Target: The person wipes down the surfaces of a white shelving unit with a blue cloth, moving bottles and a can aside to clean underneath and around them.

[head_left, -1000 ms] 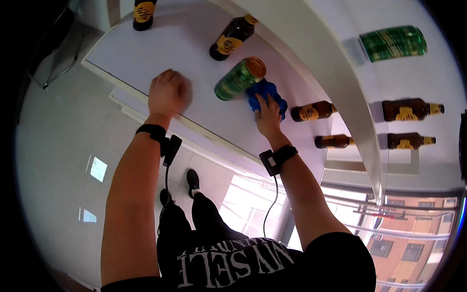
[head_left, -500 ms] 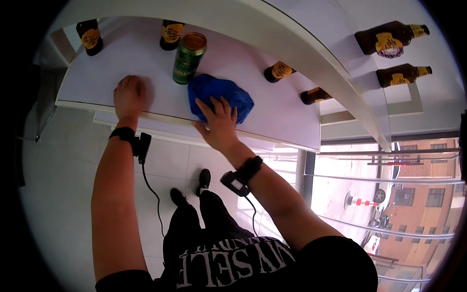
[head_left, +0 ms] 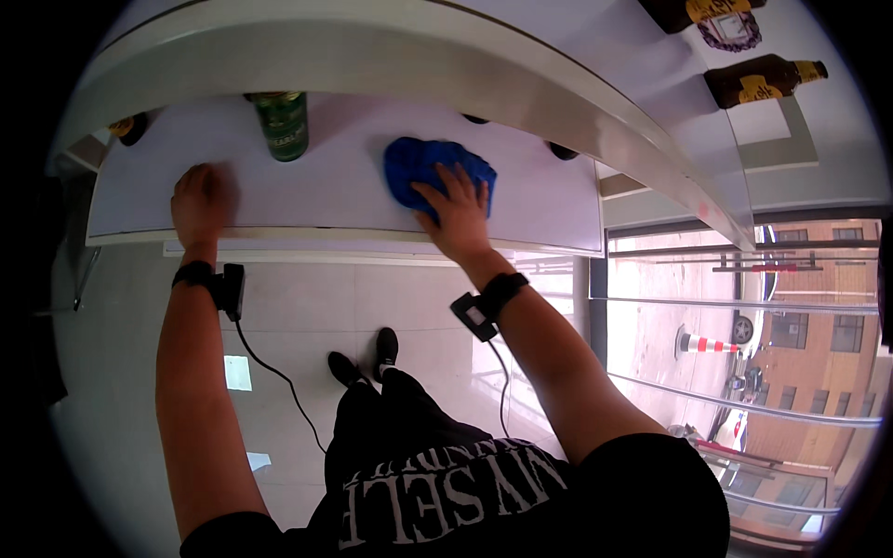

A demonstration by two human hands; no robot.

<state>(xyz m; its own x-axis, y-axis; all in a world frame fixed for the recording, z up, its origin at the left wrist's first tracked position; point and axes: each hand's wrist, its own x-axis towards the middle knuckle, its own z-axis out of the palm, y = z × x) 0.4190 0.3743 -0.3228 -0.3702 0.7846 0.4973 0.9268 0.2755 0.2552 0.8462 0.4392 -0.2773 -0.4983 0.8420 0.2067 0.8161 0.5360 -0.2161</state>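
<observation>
On the white shelf surface (head_left: pixel 326 200), a crumpled blue cloth (head_left: pixel 409 174) lies under my right hand (head_left: pixel 460 214). The fingers are stretched out and apart, pressing flat on the cloth. My left hand (head_left: pixel 199 203) rests near the shelf's front edge at the left, slightly blurred, with its fingers curled in. Nothing shows in it, though its palm is hidden. A green can (head_left: pixel 282 130) stands behind and between the hands, apart from the cloth. The can's top is cut off by the curved pale shelf edge above.
A brown bottle (head_left: pixel 130 128) with a yellow label stands at the far left, mostly hidden. Bases of two dark bottles (head_left: pixel 563 150) show at the right. Above, a shelf holds brown bottles (head_left: pixel 765 81). Its pale rim (head_left: pixel 391 58) overhangs the work surface. Cables hang from both wrist devices.
My right hand and the blue cloth have moved right, away from the green can. My left hand stays near the front edge. The view has shifted, hiding more of the bottles and the can's top.
</observation>
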